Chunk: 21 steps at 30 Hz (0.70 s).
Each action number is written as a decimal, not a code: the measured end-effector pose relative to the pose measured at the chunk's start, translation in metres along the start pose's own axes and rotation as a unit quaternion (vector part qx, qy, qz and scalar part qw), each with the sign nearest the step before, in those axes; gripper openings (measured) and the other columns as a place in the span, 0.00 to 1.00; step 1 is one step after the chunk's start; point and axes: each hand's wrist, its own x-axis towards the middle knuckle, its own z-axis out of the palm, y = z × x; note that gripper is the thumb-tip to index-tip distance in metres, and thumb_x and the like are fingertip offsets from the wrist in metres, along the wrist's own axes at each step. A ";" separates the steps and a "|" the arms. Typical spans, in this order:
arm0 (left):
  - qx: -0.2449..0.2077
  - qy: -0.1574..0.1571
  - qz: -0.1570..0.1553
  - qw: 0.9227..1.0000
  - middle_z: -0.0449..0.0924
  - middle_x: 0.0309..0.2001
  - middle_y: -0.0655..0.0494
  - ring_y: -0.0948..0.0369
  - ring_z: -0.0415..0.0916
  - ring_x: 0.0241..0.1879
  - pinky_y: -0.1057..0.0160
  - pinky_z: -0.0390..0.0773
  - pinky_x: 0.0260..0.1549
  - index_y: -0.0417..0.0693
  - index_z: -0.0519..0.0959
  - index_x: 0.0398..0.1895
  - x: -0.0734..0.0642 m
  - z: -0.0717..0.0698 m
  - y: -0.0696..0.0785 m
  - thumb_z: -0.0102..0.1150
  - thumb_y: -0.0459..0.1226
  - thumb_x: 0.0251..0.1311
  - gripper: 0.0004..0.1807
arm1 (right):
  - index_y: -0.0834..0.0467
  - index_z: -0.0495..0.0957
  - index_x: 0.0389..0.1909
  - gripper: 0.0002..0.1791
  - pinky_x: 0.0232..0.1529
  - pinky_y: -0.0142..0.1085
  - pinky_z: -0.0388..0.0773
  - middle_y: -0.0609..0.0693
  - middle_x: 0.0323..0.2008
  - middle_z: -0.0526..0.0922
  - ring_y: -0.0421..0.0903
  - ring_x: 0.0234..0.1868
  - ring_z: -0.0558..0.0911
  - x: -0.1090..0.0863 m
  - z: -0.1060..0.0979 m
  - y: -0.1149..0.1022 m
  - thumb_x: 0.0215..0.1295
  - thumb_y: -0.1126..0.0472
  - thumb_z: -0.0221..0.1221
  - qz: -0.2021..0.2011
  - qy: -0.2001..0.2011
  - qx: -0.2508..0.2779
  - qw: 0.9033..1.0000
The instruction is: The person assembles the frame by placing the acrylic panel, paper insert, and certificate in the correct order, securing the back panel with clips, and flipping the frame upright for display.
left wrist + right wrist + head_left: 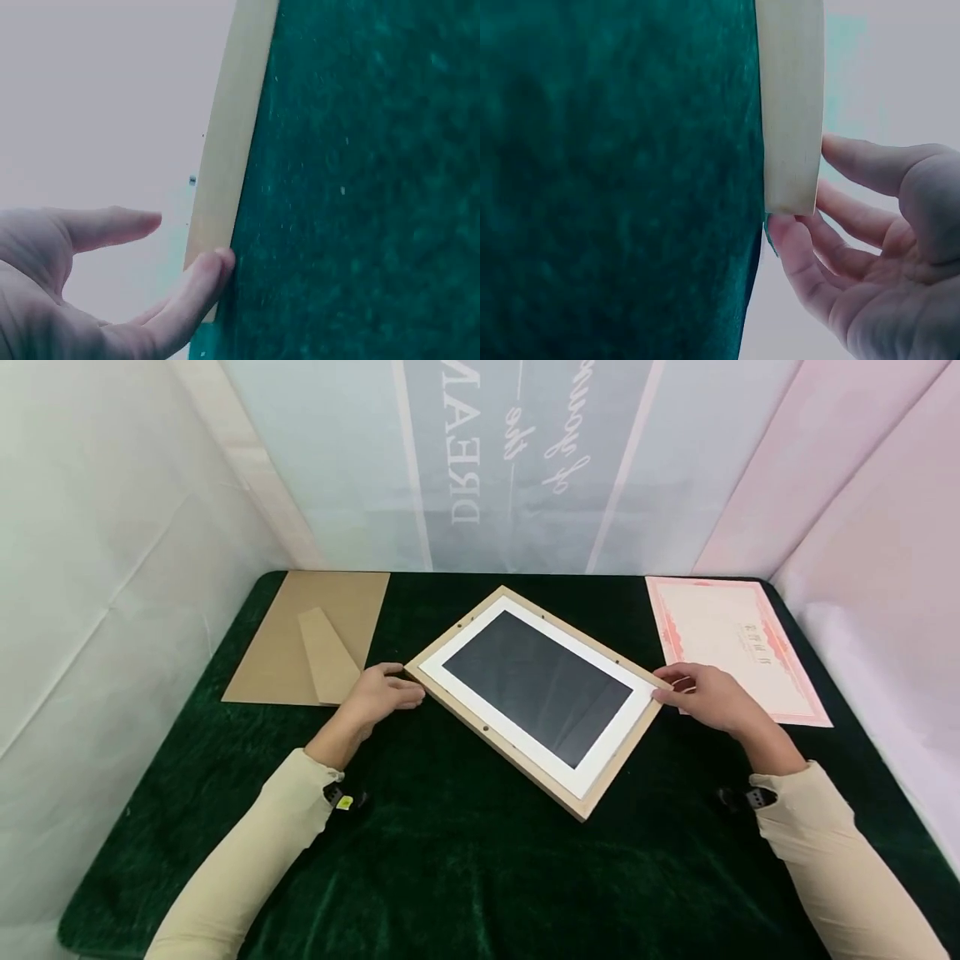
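Note:
A light wooden picture frame (540, 789) with a white mat around a dark rectangle lies turned diagonally on the green cloth. My left hand (378, 695) is at its left corner; in the left wrist view, fingertips (217, 264) touch the frame's side (231, 127) while the thumb stands apart from it. At the right corner, my right hand (708, 695) pinches the frame. The right wrist view has the thumb (862, 161) at the upper edge of the frame's side (791, 105), with fingers around the corner end.
A brown backing board (262, 668) with a tapered stand flap (324, 656) lies at the back left. A pink-bordered certificate sheet (720, 618) lies at the back right. Green velvet (480, 885) covers the table, and fabric walls (112, 568) surround it on three sides.

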 end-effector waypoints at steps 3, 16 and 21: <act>-0.055 -0.006 0.003 0.998 0.73 0.67 0.41 0.49 0.78 0.61 0.54 0.75 0.62 0.39 0.51 0.77 0.001 0.000 0.000 0.58 0.34 0.69 0.39 | 0.61 0.74 0.63 0.29 0.45 0.40 0.77 0.63 0.53 0.79 0.58 0.51 0.77 -0.003 0.003 -0.002 0.70 0.46 0.60 -0.014 -0.006 -0.005 1.000; -0.048 -0.017 0.038 0.998 0.60 0.75 0.47 0.47 0.58 0.73 0.43 0.54 0.74 0.52 0.58 0.78 0.005 0.007 -0.001 0.61 0.35 0.64 0.39 | 0.58 0.68 0.69 0.37 0.41 0.30 0.78 0.56 0.53 0.79 0.47 0.43 0.79 -0.020 0.019 -0.010 0.63 0.49 0.67 -0.106 -0.075 0.038 0.991; -0.046 -0.023 0.045 0.998 0.62 0.73 0.48 0.48 0.74 0.63 0.45 0.60 0.72 0.53 0.55 0.79 0.010 0.009 -0.002 0.63 0.31 0.63 0.43 | 0.60 0.64 0.71 0.44 0.43 0.30 0.80 0.56 0.55 0.77 0.47 0.44 0.79 -0.027 0.027 -0.014 0.56 0.51 0.72 -0.134 -0.091 0.043 0.986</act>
